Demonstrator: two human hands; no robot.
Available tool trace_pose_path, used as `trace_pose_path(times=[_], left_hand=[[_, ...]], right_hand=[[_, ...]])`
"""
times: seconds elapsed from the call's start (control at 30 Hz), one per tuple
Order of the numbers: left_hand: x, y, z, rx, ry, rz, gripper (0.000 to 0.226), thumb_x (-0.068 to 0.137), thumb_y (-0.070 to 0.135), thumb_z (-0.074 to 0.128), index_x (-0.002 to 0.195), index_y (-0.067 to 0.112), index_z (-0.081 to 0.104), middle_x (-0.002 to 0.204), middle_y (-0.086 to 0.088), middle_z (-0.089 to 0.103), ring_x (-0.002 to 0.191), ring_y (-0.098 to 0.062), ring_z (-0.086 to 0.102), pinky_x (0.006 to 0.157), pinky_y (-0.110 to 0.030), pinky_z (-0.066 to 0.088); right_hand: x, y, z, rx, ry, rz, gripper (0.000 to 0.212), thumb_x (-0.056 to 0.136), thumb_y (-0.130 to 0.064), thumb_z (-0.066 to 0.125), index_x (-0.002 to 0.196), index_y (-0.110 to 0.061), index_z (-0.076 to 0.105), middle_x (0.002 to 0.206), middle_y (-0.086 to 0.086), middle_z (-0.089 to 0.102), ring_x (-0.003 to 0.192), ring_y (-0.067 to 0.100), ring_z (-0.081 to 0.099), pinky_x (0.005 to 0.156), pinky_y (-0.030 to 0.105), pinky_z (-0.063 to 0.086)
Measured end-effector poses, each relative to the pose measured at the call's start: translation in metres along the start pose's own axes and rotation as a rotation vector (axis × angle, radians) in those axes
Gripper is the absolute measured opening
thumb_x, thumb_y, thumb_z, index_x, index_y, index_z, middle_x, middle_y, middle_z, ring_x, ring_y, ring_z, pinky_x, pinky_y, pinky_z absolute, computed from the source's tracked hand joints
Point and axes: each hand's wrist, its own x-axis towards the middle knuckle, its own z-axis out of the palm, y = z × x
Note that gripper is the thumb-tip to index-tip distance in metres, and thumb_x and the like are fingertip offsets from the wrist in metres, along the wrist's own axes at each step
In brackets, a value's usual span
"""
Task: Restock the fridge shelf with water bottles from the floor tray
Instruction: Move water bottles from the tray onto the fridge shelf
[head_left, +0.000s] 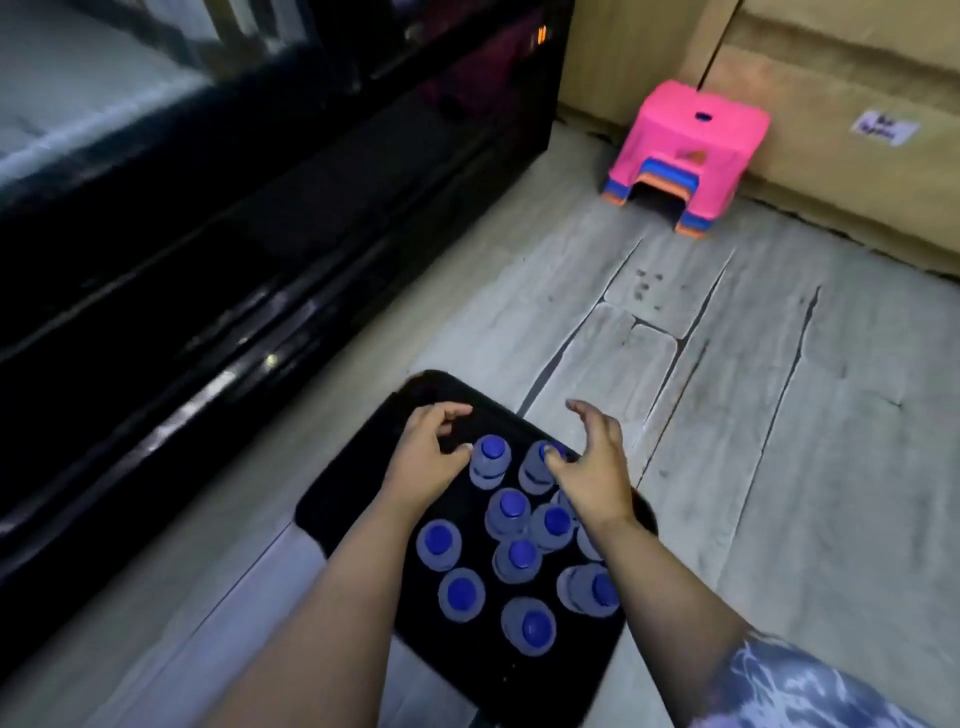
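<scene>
A black tray (353, 483) lies on the floor in front of me with several clear water bottles standing upright, all with blue caps. My left hand (423, 457) hovers over the tray's far left part, fingers curled and apart, just left of one bottle (491, 462). My right hand (592, 467) is spread over the far right, its thumb touching the cap of another bottle (535, 467). Neither hand holds a bottle. The fridge (208, 234) stands to the left, dark, with a pale shelf (62, 88) visible behind glass at the top left.
A stack of small plastic stools (691, 156), pink on top, stands at the far right against cardboard boxes (831, 104). The floor is pale wood-look planking with dark cracks (675, 322).
</scene>
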Motion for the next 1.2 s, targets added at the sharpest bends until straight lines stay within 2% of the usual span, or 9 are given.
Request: trace_pose_path(times=[0.1,0.2,0.33,0.5,0.7,0.87,0.97,1.13,1.2], left_hand=[[0.031,-0.045,0.029,0.093,-0.112,-0.01,0.056,0.078,-0.002,0.066,0.122,0.031,0.053,0.132,0.003,0.039,0.115,-0.013,0.047,0.096,-0.031,0.047],[0.052,-0.077,0.05,0.159,-0.222,0.015,0.071,0.069,-0.006,0.071,0.125,0.032,0.05,0.132,-0.001,0.041,0.122,-0.018,0.048,0.103,-0.034,0.044],[0.068,-0.087,0.061,0.263,-0.307,0.074,0.083,0.064,0.005,0.08,0.135,0.029,0.046,0.134,0.004,0.045,0.122,-0.011,0.044,0.099,-0.023,0.036],[0.066,-0.081,0.068,0.225,-0.23,0.054,0.068,0.067,0.002,0.077,0.126,0.029,0.055,0.122,0.008,0.059,0.111,-0.007,0.054,0.082,-0.012,0.039],[0.052,-0.062,0.053,0.154,-0.143,0.029,0.061,0.069,0.001,0.075,0.121,0.027,0.058,0.113,0.008,0.061,0.102,-0.006,0.055,0.076,-0.008,0.038],[0.023,-0.003,0.005,0.08,-0.025,0.032,0.054,0.068,0.006,0.076,0.115,0.027,0.061,0.108,0.01,0.064,0.098,-0.006,0.057,0.069,0.003,0.037],[-0.005,0.054,-0.036,0.02,0.044,0.043,0.051,0.068,0.009,0.077,0.11,0.032,0.061,0.11,0.014,0.063,0.099,-0.004,0.057,0.069,0.003,0.037],[-0.072,0.169,-0.125,-0.102,0.217,0.047,0.041,0.066,0.016,0.077,0.087,0.045,0.058,0.098,0.014,0.065,0.09,-0.009,0.061,0.081,-0.025,0.05],[-0.106,0.216,-0.169,-0.142,0.273,0.047,0.044,0.059,0.025,0.076,0.094,0.048,0.059,0.104,0.013,0.065,0.096,-0.009,0.063,0.087,-0.035,0.053]], right_hand=[[0.03,0.043,0.026,-0.113,-0.126,0.022,0.067,0.079,-0.009,0.067,0.138,-0.027,0.041,0.135,0.005,0.037,0.111,0.031,0.055,0.094,0.033,0.048],[0.049,0.063,0.043,-0.341,-0.249,0.024,0.068,0.079,-0.015,0.069,0.138,-0.028,0.038,0.134,0.008,0.037,0.116,0.031,0.05,0.094,0.039,0.049],[0.061,0.064,0.053,-0.556,-0.356,0.045,0.058,0.079,-0.02,0.071,0.13,-0.027,0.043,0.123,0.008,0.043,0.102,0.031,0.057,0.078,0.036,0.052],[0.063,0.063,0.054,-0.59,-0.321,0.031,0.049,0.075,-0.013,0.074,0.117,-0.021,0.05,0.11,0.007,0.052,0.09,0.025,0.054,0.065,0.031,0.047],[0.054,0.045,0.039,-0.406,-0.2,-0.016,0.046,0.072,-0.012,0.073,0.114,-0.018,0.055,0.107,0.009,0.055,0.095,0.028,0.058,0.073,0.036,0.054],[0.034,-0.028,0.01,-0.245,-0.078,-0.063,0.048,0.067,-0.014,0.075,0.106,-0.017,0.047,0.09,0.005,0.057,0.082,0.025,0.055,0.06,0.027,0.039],[0.01,-0.093,-0.014,-0.139,-0.042,-0.093,0.044,0.066,-0.014,0.074,0.1,-0.016,0.047,0.088,0.005,0.059,0.078,0.023,0.056,0.059,0.025,0.039],[-0.042,-0.227,-0.066,0.016,-0.02,-0.155,0.042,0.066,-0.018,0.074,0.099,-0.021,0.049,0.093,0.0,0.06,0.091,0.024,0.056,0.071,0.029,0.048],[-0.066,-0.29,-0.09,0.046,-0.028,-0.187,0.039,0.066,-0.017,0.074,0.097,-0.024,0.051,0.093,-0.005,0.059,0.097,0.024,0.055,0.076,0.029,0.047]])
